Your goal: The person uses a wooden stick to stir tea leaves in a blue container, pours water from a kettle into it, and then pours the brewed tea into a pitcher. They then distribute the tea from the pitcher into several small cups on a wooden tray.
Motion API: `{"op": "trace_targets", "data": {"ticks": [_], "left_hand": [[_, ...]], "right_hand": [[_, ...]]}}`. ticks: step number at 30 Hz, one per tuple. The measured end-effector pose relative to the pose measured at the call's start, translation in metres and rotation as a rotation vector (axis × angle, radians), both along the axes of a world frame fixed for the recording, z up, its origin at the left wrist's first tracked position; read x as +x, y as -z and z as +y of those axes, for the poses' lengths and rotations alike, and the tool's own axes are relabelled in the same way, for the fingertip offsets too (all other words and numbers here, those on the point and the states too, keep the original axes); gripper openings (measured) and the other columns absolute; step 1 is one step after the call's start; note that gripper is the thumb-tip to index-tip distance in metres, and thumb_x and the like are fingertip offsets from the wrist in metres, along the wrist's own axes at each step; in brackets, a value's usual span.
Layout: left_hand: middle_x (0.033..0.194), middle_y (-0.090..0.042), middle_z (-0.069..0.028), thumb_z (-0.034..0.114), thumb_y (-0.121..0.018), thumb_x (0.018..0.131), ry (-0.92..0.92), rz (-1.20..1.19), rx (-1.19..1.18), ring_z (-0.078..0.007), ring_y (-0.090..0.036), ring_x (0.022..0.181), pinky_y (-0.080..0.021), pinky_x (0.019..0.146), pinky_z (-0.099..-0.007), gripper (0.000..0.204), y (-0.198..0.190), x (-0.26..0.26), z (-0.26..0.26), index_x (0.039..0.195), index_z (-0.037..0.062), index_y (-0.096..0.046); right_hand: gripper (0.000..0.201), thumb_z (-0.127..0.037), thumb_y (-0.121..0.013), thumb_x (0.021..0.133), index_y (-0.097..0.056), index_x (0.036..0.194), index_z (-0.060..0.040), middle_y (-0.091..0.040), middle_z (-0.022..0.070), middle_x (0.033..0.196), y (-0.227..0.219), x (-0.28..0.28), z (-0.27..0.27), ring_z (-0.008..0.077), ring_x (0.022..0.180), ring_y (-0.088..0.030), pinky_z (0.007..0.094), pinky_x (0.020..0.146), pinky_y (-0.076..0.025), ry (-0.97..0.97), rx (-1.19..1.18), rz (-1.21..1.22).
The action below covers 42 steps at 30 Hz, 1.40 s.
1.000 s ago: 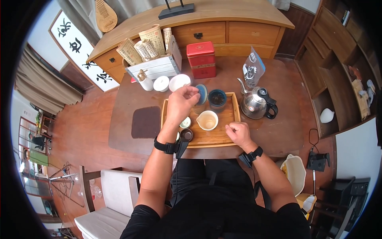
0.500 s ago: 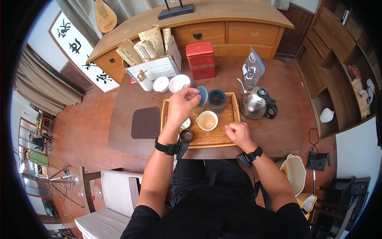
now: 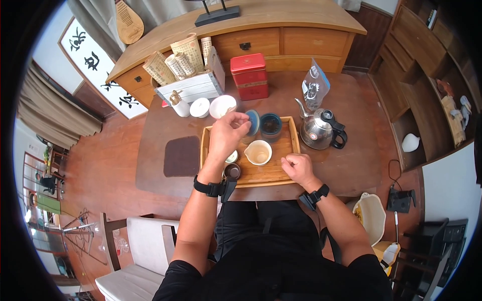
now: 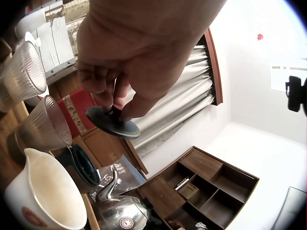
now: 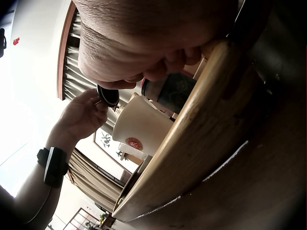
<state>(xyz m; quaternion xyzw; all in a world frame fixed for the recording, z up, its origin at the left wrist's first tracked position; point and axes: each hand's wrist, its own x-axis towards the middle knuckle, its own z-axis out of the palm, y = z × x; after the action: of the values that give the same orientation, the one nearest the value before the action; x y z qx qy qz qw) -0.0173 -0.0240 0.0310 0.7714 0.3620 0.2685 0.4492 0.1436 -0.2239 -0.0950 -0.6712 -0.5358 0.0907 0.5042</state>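
My left hand (image 3: 226, 135) pinches a round blue lid (image 3: 253, 124) by its small knob. It is tilted above the wooden tray (image 3: 261, 179); the left wrist view shows fingertips and thumb around the knob. Just right of the lid stands the blue cup (image 3: 271, 123), uncovered, with dark contents. A white spouted pitcher (image 3: 259, 153) with pale liquid sits at the tray's middle. Left of it are a small pale cup (image 3: 232, 156) and a dark brown cup (image 3: 232, 171). Fingers curled in, my right hand (image 3: 297, 168) rests at the tray's right edge, holding nothing.
A steel kettle (image 3: 319, 131) and a plastic pouch (image 3: 315, 88) stand right of the tray. Behind it are a red tin (image 3: 249, 78), a white bowl (image 3: 222, 105) and a crate (image 3: 188, 89) of scrolls. A dark mat (image 3: 182, 156) lies left.
The head view has shifted slightly, moving the whole scene a little left. Both hands keep their poses; the lid stays in my left hand beside the blue cup.
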Motion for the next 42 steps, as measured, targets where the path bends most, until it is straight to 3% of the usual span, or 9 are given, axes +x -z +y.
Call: {"op": "trace_targets", "data": {"ticks": [5,7,10,16,23,37,38,41,42], "left_hand": [[0.084,-0.068,0.0039,0.010,-0.081,0.093,0.007,-0.021,-0.011,-0.0032,-0.056,0.074,-0.050,0.069,-0.0214,0.022,0.006,0.000,0.002,0.112,-0.0023,-0.078],[0.085,-0.076,-0.0036,0.014,-0.082,0.091,0.021,-0.025,-0.009,-0.0084,-0.065,0.074,-0.055,0.072,-0.0273,0.026,0.011,0.001,0.004,0.113,-0.0010,-0.079],[0.084,-0.072,-0.0002,0.011,-0.081,0.092,0.049,-0.024,0.003,-0.0061,-0.062,0.074,-0.053,0.071,-0.0245,0.025,0.015,0.010,0.002,0.113,-0.0025,-0.078],[0.092,-0.077,-0.0038,0.007,-0.080,0.091,0.089,-0.029,0.023,-0.0074,-0.066,0.074,-0.057,0.073,-0.0262,0.023,0.015,0.020,0.000,0.112,-0.0028,-0.077],[0.085,-0.074,-0.0024,0.008,-0.080,0.090,0.105,-0.011,0.060,-0.0072,-0.064,0.072,-0.056,0.071,-0.0263,0.022,0.008,0.028,-0.002,0.109,-0.0034,-0.077],[0.083,-0.071,-0.0006,0.008,-0.080,0.087,0.082,0.062,0.263,-0.0077,-0.062,0.074,-0.054,0.070,-0.0262,0.019,-0.012,0.039,0.009,0.104,-0.0018,-0.078],[0.088,-0.077,-0.0113,0.017,-0.081,0.085,0.073,0.110,0.294,-0.0238,-0.075,0.082,-0.059,0.080,-0.0369,0.027,-0.012,0.040,0.013,0.107,0.0026,-0.080],[0.089,-0.078,-0.0119,0.018,-0.082,0.084,0.037,0.130,0.327,-0.0255,-0.075,0.084,-0.058,0.081,-0.0381,0.028,-0.016,0.044,0.013,0.108,0.0026,-0.080],[0.086,-0.075,-0.0061,0.011,-0.082,0.085,0.035,0.107,0.380,-0.0155,-0.066,0.073,-0.056,0.072,-0.0324,0.022,-0.012,0.047,0.014,0.105,0.0024,-0.080]], "right_hand": [[0.039,-0.017,-0.074,0.090,-0.053,0.060,-0.0028,-0.054,0.0184,0.060,0.000,-0.001,-0.001,0.0385,0.053,-0.057,0.0468,0.051,-0.042,0.039,0.005,-0.013],[0.039,-0.019,-0.074,0.091,-0.054,0.060,-0.0035,-0.057,0.0179,0.061,0.001,-0.001,-0.001,0.0392,0.054,-0.059,0.0480,0.052,-0.044,0.028,-0.001,-0.021],[0.038,-0.017,-0.073,0.092,-0.055,0.062,-0.0032,-0.058,0.0167,0.061,0.000,-0.002,-0.003,0.0388,0.055,-0.060,0.0475,0.053,-0.045,0.034,0.046,0.009],[0.037,-0.014,-0.073,0.092,-0.053,0.064,-0.0013,-0.054,0.0173,0.062,0.002,0.002,-0.044,0.0375,0.054,-0.055,0.0460,0.053,-0.042,0.149,0.102,0.038],[0.039,-0.016,-0.072,0.094,-0.051,0.065,0.0009,-0.049,0.0227,0.063,0.024,0.020,-0.092,0.0411,0.055,-0.053,0.0475,0.053,-0.040,0.305,-0.038,0.106],[0.041,-0.018,-0.071,0.095,-0.050,0.065,0.0010,-0.049,0.0219,0.061,0.031,0.021,-0.092,0.0378,0.052,-0.051,0.0465,0.053,-0.038,0.322,-0.063,0.107],[0.041,-0.017,-0.071,0.095,-0.050,0.065,0.0013,-0.048,0.0213,0.061,0.032,0.021,-0.092,0.0370,0.052,-0.050,0.0462,0.053,-0.038,0.327,-0.056,0.113],[0.040,-0.015,-0.071,0.095,-0.049,0.066,0.0018,-0.047,0.0197,0.060,0.037,0.021,-0.091,0.0354,0.050,-0.049,0.0454,0.053,-0.037,0.329,-0.026,0.115],[0.040,-0.015,-0.071,0.095,-0.049,0.066,0.0017,-0.047,0.0198,0.060,0.037,0.022,-0.091,0.0356,0.051,-0.049,0.0454,0.053,-0.037,0.326,-0.030,0.126]]}}
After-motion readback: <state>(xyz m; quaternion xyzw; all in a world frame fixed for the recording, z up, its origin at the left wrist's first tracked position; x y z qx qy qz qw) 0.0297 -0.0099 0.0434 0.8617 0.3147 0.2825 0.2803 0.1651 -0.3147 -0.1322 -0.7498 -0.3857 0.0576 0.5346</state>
